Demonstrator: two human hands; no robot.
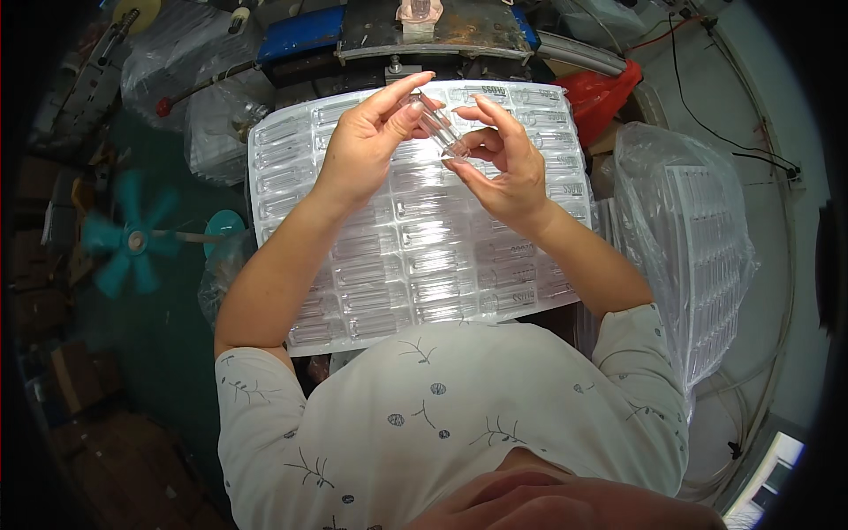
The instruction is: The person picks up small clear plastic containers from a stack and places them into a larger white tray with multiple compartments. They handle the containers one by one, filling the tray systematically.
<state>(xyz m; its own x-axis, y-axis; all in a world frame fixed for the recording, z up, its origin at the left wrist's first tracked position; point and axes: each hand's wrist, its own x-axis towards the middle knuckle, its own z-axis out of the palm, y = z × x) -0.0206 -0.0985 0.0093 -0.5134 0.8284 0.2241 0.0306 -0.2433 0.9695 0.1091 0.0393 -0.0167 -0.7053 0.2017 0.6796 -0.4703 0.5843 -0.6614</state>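
Observation:
A clear plastic tube (438, 126) is held aslant between my two hands, above a large white tray. My left hand (372, 136) grips its upper end between thumb and fingers. The thumb and a finger of my right hand (505, 156) pinch the lower end, while its other fingers are spread. Beneath both hands lies the blister tray (364, 238) with rows of clear tubes in its pockets. Some tubes at its right side bear dark lettering. Glare hides detail in the middle columns.
Beyond the tray stands a machine with a dark metal plate (371, 30) and a small pinkish holder (419, 12). A red bag (604, 99) hangs at the back right. Bagged trays (702, 265) stand on the right. A teal fan (136, 240) is at the left.

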